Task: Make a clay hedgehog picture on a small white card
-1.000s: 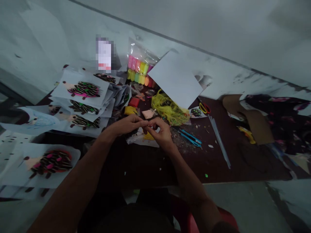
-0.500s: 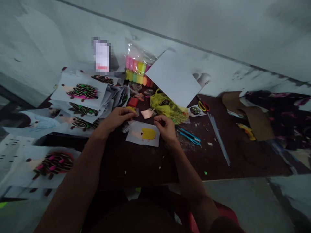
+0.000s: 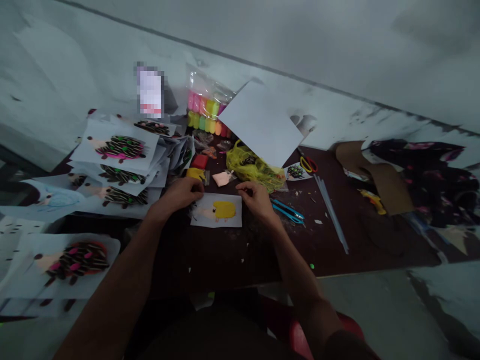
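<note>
A small white card lies on the dark table between my hands, bearing a yellow clay hedgehog body with a pale snout and small feet. By the card's upper left corner is my left hand, its fingers curled towards the thumb. My right hand is pinched at the upper right corner. What either set of fingertips holds, if anything, is too small and dark to make out. Just beyond the card sit a pale pink clay lump, a yellow clay packet and a red clay block.
Stacked hedgehog pictures fill the left side. Behind are a bag of coloured clay, a yellow plastic bag and a white sheet. Rightward lie a blue cutter, scissors, glue sticks and a yellow glue gun.
My left hand has come away from the yellow clay packet to the card's upper left corner. The card now lies straighter. The whole view has shifted slightly.
</note>
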The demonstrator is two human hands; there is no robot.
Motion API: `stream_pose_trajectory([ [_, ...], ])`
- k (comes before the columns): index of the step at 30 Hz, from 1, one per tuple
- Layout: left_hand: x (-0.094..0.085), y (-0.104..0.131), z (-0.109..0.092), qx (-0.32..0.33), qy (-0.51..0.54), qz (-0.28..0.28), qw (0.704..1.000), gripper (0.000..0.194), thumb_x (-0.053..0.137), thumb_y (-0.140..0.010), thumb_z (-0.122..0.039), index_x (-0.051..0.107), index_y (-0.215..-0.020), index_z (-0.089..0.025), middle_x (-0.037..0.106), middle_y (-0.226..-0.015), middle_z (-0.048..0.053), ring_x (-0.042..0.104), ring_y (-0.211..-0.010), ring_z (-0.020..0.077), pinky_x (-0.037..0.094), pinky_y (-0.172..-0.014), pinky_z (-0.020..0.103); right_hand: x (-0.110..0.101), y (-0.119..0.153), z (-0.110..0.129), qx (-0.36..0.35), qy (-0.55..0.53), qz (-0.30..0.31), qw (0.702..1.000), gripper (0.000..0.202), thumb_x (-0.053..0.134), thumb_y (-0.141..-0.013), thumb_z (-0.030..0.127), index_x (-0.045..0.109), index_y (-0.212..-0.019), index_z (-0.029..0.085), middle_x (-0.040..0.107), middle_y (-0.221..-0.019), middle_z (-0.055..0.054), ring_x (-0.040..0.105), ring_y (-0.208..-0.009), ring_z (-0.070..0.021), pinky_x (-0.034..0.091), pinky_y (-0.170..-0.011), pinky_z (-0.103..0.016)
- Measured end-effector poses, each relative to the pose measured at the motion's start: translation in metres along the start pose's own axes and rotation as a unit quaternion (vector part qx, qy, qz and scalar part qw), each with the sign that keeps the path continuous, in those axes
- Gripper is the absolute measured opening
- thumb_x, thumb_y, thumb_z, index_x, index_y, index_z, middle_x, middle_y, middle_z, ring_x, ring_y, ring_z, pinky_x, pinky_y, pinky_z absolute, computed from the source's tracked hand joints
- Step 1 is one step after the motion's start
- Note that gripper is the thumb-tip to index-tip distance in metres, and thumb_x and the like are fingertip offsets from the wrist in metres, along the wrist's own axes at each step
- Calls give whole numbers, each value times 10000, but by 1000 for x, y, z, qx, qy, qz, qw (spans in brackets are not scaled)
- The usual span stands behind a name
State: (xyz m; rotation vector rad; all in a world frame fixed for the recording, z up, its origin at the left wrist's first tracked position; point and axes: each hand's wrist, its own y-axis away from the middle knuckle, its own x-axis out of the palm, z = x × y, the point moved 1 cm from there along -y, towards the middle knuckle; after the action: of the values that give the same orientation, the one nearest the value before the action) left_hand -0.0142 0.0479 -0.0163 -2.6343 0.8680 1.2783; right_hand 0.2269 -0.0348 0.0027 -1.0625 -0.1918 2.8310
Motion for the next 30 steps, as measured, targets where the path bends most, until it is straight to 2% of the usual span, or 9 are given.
stream_pose_trajectory([
  [4,-5,1,1,6,8,11,1000,182,580,-721,-263,730,-794,-189,750,-836,54,666,-789,212,449,-683,274,2,-1,5,-3,9,14,1000,78,628,-839,211,693,-807,182,702,-776,-6,605,-697,-146,412,-668,-254],
  [9,-9,2,6,17,7,14,1000,192,582,-714,-262,751,-782,-202,770,-855,53,682,-806,213,475,-707,263,1,-2,11,-8,63,8,998,248,540,-928,322,611,-724,200,609,-662,7,538,-631,-150,346,-628,-270],
  [12,-11,2,10,15,-3,18,1000,225,574,-724,-266,772,-816,-210,782,-899,50,695,-838,220,495,-744,268,0,-4,11,-5,69,9,998,266,552,-921,331,569,-685,209,573,-632,17,509,-607,-144,326,-613,-270],
  [16,-11,1,12,9,-18,30,999,269,568,-742,-276,786,-883,-205,786,-950,49,700,-877,222,510,-782,268,2,-7,8,12,39,-3,999,133,665,-791,239,560,-715,210,591,-675,32,509,-619,-131,352,-627,-254],
  [19,-11,1,11,1,-25,33,999,274,574,-745,-277,789,-897,-201,784,-960,55,700,-886,229,517,-789,278,6,-11,4,9,3,-4,1000,119,664,-742,199,548,-719,214,594,-695,35,512,-635,-132,371,-637,-252],
  [25,-10,3,9,3,-8,27,1000,284,565,-753,-273,771,-928,-187,777,-991,64,703,-904,231,521,-794,287,16,-12,-3,8,-67,-8,998,106,635,-745,231,537,-710,219,565,-679,38,484,-620,-126,384,-629,-256],
  [30,-12,6,3,6,7,-14,1000,337,555,-798,-351,751,-993,-159,764,-1037,85,693,-944,243,512,-843,302,22,-7,-8,14,-119,-32,992,193,620,-786,339,513,-674,223,507,-633,41,444,-586,-122,352,-576,-257],
])
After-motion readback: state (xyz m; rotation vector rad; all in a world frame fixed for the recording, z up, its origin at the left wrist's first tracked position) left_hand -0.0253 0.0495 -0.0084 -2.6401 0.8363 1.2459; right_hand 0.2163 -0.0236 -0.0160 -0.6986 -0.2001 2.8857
